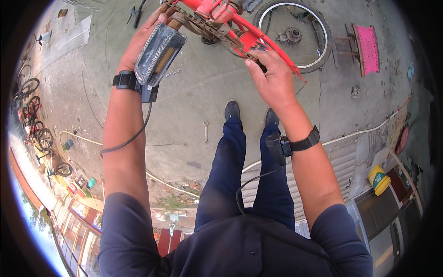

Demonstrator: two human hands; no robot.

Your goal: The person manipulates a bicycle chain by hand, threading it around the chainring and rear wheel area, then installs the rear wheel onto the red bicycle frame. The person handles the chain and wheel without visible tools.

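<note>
A red bicycle frame (253,33) stands at the top, with a rusty bicycle chain (218,33) running along it. My left hand (140,38) is partly hidden behind a worn black pedal (160,54); its fingers close on the chain's left end near the crank. At the chain's right end, my right hand (275,79) pinches the chain between thumb and fingers, beside a red tube. The fingertips of both hands are partly covered. Each wrist wears a black strap with a small cabled device.
A detached wheel (323,44) lies on the concrete at upper right, near a pink-topped stool (367,50). Wrenches lie on the ground, one wrench (206,132) left of my feet. A pale hose (353,134) crosses behind my legs. Several bicycles (33,105) line the far left.
</note>
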